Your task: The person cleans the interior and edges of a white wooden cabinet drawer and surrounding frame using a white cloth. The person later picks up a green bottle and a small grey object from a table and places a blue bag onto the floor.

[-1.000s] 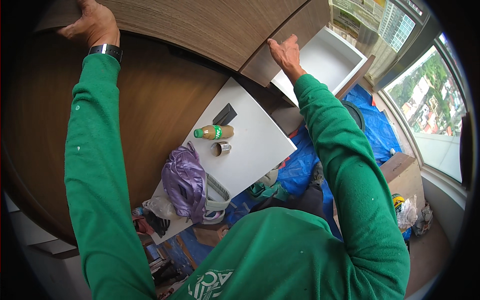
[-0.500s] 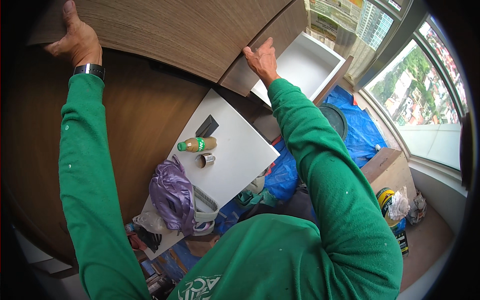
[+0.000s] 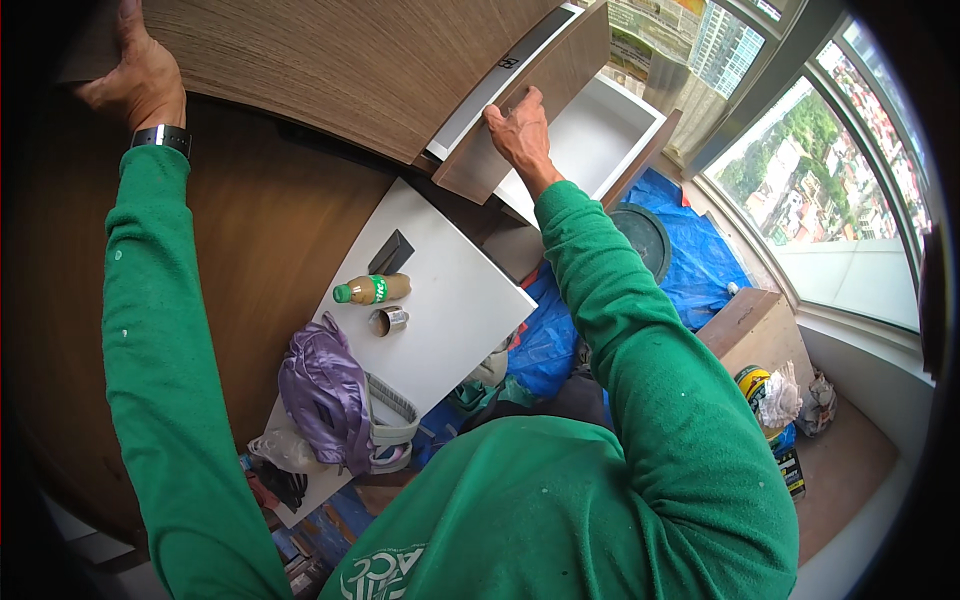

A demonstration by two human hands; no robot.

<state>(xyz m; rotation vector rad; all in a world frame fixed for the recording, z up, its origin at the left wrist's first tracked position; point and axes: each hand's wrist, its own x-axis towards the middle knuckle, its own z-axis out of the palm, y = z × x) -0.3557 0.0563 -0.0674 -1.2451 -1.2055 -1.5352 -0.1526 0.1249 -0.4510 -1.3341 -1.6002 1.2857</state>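
My left hand [image 3: 140,80] is at the far left, gripping the lower edge of a brown wood-grain cabinet [image 3: 300,60], thumb up along its face; its other fingers are mostly hidden. My right hand [image 3: 520,138] is closed on the wood-grain front of an upper drawer [image 3: 560,75], which stands slightly out from the cabinet. A white strip and a small dark fitting show in the gap behind that front. Beneath it, a lower drawer [image 3: 590,140] with a white interior is pulled well out.
A white panel [image 3: 440,300] below bears a bottle [image 3: 375,289] with a green cap, a metal cup [image 3: 388,321], a dark flat block [image 3: 391,253] and a purple backpack [image 3: 325,395]. Blue sheeting [image 3: 690,250] covers the floor. Windows [image 3: 830,170] and a wooden box [image 3: 755,335] stand at right.
The upper drawer has come outward with my right hand on its front, opening a gap. My left hand keeps its place on the cabinet edge. The whole view has shifted slightly.
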